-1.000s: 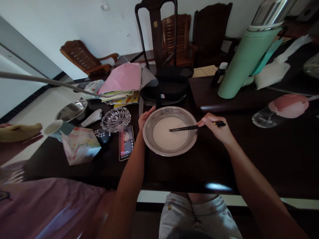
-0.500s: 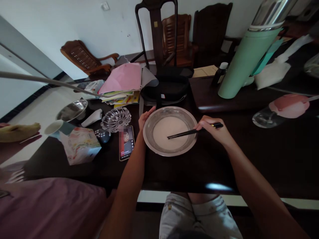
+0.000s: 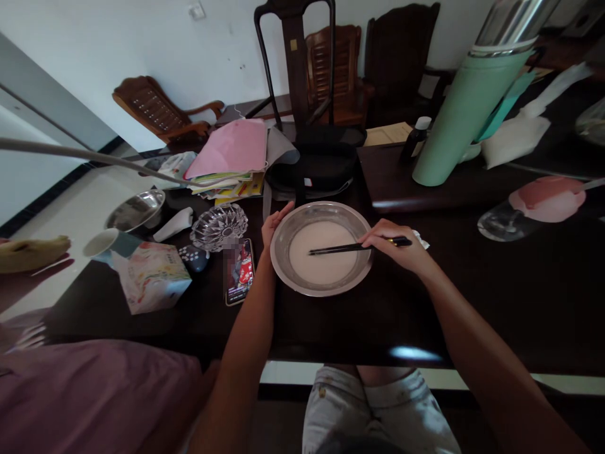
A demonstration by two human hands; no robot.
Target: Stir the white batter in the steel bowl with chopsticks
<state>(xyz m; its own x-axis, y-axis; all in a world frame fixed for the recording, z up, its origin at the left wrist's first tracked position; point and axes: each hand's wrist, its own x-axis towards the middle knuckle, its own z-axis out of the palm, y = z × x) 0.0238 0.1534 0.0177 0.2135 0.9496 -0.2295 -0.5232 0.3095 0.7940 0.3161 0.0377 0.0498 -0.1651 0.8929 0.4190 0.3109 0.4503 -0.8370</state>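
A round metal bowl (image 3: 347,284) of whitish liquid (image 3: 321,265) stands on the dark table before me. My left hand (image 3: 275,226) is closed on the bowl's left rim, thumb side up; its palm is partly hidden behind the rim. My right hand (image 3: 390,243) grips a pair of black chopsticks (image 3: 338,249) near their thick ends, above the bowl's right rim. The chopstick tips dip into the liquid left of its middle. Left of my left forearm lies a phone (image 3: 239,274) with a lit screen.
On the left are a glass dish (image 3: 219,227), a tissue box (image 3: 158,277), a cup (image 3: 106,243) and another metal bowl (image 3: 137,213). Behind stand stacked papers (image 3: 231,148) and a black bag (image 3: 314,167). A green thermos (image 3: 463,120) rises at right. Another person's hand (image 3: 35,254) shows at far left.
My right hand has moved a little left, carrying the chopstick tips left and slightly up through the liquid. A small whitish thing now shows behind my right wrist. The phone's picture has changed.
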